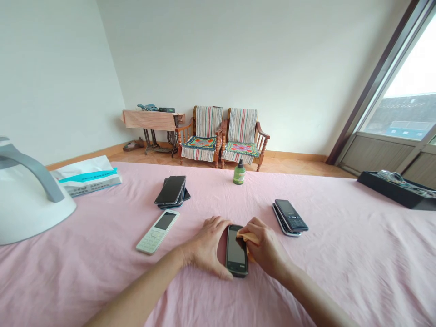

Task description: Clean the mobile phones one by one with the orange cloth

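Note:
A black mobile phone (pixel 236 252) lies face up on the pink cloth in front of me. My left hand (pixel 206 247) steadies it from the left, fingertips at its top corner and thumb at its lower edge. In my right hand (pixel 267 247) is a bunched orange cleaning cloth (pixel 250 238), pinched and pressed on the right side of the screen. To the left of my hands rests a white keypad phone (pixel 158 231). On the right, a dark keypad phone (pixel 291 215) sits on top of another with a white edge.
Farther back are a stack of dark smartphones (pixel 172 190) and a green spray bottle (pixel 239 174). A white kettle (pixel 30 200) and a tissue pack (pixel 88 176) stand at the left. A black box (pixel 395 190) with cables is far right. Two chairs (pixel 240 131) stand beyond the table.

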The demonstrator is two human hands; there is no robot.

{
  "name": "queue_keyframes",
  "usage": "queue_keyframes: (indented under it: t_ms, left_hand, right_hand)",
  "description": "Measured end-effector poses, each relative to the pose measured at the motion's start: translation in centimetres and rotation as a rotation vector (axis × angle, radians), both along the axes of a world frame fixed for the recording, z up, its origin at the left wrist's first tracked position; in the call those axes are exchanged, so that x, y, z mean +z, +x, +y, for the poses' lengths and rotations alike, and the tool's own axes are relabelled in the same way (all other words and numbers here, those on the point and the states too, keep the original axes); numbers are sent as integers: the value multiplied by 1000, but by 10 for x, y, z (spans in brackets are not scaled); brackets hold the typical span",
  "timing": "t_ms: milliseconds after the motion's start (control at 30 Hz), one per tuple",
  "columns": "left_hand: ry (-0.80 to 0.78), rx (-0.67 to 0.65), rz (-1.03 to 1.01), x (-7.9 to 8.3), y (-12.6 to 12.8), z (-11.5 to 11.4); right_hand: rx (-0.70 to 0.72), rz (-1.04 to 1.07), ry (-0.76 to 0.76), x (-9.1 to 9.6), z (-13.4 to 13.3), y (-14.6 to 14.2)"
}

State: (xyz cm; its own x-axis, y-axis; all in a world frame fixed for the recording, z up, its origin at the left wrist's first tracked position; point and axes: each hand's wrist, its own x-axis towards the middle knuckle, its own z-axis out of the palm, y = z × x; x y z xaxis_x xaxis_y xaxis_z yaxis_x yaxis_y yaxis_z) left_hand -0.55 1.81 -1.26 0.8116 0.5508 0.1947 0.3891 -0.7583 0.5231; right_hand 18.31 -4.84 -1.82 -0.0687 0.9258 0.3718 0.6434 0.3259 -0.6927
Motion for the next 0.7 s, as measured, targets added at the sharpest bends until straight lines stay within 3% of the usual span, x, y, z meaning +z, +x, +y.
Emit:
queue_keyframes:
  t_ms: [167, 467, 633, 700]
  left_hand:
    - [-18, 4, -9, 2, 1, -1]
    - [-22, -24, 48, 6, -1, 0]
    - [-97, -34, 111, 16, -11, 4]
    - [-132, -6, 98, 19, -17, 5]
  right_hand:
    - [53, -1, -89, 2, -32, -7]
    - [-56, 26, -18, 0, -12, -1]
    - [127, 72, -38, -1, -41, -5]
    - [123, 99, -9, -3, -45, -2]
